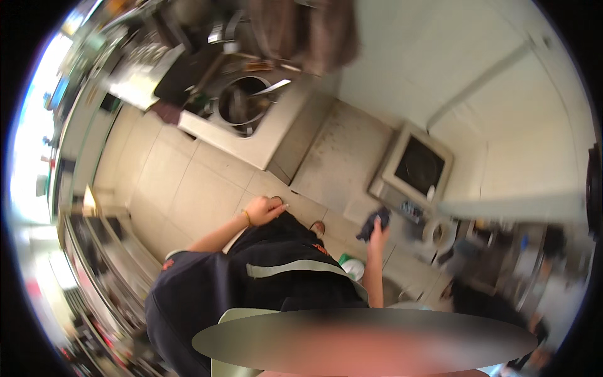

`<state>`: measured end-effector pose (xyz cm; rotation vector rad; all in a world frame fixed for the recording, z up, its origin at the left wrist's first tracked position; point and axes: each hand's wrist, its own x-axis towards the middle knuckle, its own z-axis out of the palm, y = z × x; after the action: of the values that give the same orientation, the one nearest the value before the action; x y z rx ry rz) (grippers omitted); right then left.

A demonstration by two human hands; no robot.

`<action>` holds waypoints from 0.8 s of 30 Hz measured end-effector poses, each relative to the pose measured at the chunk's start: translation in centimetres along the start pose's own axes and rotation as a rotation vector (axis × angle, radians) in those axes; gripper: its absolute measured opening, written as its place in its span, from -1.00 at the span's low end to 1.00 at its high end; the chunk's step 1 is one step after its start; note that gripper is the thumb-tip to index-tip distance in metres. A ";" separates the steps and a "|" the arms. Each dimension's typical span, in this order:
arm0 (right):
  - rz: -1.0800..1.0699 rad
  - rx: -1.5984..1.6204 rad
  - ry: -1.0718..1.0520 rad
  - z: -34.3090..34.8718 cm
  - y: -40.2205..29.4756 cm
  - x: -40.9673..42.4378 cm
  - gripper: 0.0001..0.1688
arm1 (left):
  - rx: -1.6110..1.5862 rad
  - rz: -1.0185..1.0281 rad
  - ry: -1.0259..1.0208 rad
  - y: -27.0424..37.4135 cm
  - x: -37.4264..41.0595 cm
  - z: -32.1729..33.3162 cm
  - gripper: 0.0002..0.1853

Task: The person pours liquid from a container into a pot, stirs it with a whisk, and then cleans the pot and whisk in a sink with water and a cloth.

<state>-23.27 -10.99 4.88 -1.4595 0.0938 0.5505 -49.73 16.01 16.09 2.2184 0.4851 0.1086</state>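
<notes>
A crumpled dark cloth is gripped in my right hand, held out over the floor to my right. Below and beyond it stands an induction cooker with a black glass top and a control panel. My left hand hangs in front of my dark apron, its fingers curled in. A yellow band circles that wrist. Nothing is plainly visible inside the left hand; a small pale spot shows at its fingertips, too blurred to name.
Ahead is a steel-sided stove with a round pan and a long utensil. Shelving lines my left. At lower right, a person in dark clothing is near a cluttered counter. A green and white container stands on the tiled floor.
</notes>
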 end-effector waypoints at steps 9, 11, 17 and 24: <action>-0.192 -0.030 -0.182 13.0 -4.9 -0.5 -0.47 | 0.319 0.165 0.911 -2.1 2.4 -30.3 -0.74; -0.297 -0.093 -0.161 20.4 -5.1 -1.4 -0.42 | 0.377 0.184 1.089 -1.9 3.5 -38.0 -0.80; -0.574 -0.437 -0.242 35.7 -5.6 -6.7 -0.31 | 0.835 0.321 1.321 -6.9 8.7 -59.1 -0.83; -0.886 -1.179 -0.454 39.7 1.6 -7.0 -0.17 | 0.912 0.166 1.418 -17.7 13.1 -72.5 -0.89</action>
<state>-40.58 24.83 11.36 -2.2027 -1.3785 0.1379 -60.44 83.85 48.04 2.6941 1.2490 1.9466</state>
